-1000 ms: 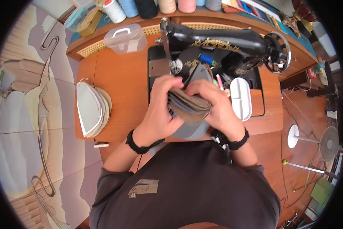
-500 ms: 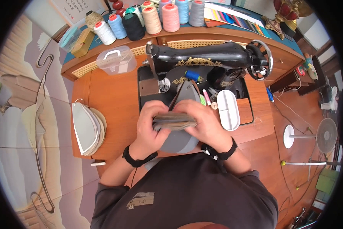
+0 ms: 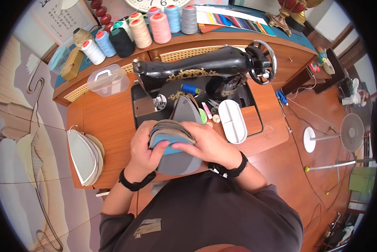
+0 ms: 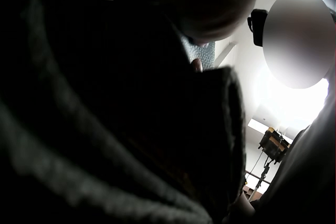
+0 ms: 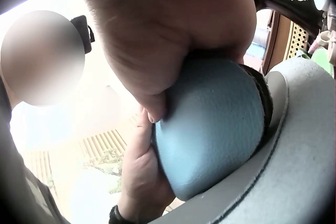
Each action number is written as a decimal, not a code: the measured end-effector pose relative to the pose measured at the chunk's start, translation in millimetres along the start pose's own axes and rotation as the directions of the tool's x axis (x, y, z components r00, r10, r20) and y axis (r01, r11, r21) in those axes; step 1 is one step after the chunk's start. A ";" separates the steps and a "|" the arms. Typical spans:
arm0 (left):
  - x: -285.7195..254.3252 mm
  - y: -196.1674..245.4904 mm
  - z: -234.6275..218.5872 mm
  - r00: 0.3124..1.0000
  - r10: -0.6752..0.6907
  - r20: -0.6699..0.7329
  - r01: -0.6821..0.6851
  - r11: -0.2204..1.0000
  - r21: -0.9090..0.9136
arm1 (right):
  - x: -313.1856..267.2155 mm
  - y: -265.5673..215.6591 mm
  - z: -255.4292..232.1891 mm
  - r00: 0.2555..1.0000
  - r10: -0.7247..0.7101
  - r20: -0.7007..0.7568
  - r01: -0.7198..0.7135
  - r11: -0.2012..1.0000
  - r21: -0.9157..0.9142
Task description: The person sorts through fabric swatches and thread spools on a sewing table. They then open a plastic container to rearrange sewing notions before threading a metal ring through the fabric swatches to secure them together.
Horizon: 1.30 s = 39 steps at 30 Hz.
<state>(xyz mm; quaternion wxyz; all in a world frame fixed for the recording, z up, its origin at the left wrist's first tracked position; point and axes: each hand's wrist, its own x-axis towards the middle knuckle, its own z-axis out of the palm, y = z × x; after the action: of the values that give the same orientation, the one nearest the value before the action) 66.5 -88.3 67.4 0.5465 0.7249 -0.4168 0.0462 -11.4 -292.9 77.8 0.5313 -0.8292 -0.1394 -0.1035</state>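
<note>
Both hands grip a stack of curved leather-like pieces, one at each end, just above the table's front edge. A blue textured piece faces the person, with brown and grey edges layered behind it. My left hand has its thumb pressed on the blue face; my right hand lays its thumb across from the other side. The stack bows upward between them. Larger grey pieces lie beneath the hands, partly covered by them. The left wrist view is mostly dark.
Behind the hands stands a black sewing machine. On the table are a white divided tray, a blue thread spool, a clear box and a ringed bundle of pale pieces. Thread cones line the back shelf.
The stack has turned from edge-on to show its blue face, and both thumbs now lie across it. The head view has shifted, bringing more of the back shelf into sight.
</note>
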 end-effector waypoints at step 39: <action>18.9 15.3 -11.9 0.754 -0.455 0.474 0.547 0.835 -0.068 | -0.1 4.7 -14.2 0.992 0.091 -0.083 -0.078 0.987 0.140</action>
<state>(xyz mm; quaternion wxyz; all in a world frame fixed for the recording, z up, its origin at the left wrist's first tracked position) 73.3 -89.8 93.6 0.5011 0.7417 -0.3208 -0.3095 -10.3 -307.7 79.7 0.5965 -0.7906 -0.0870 -0.1080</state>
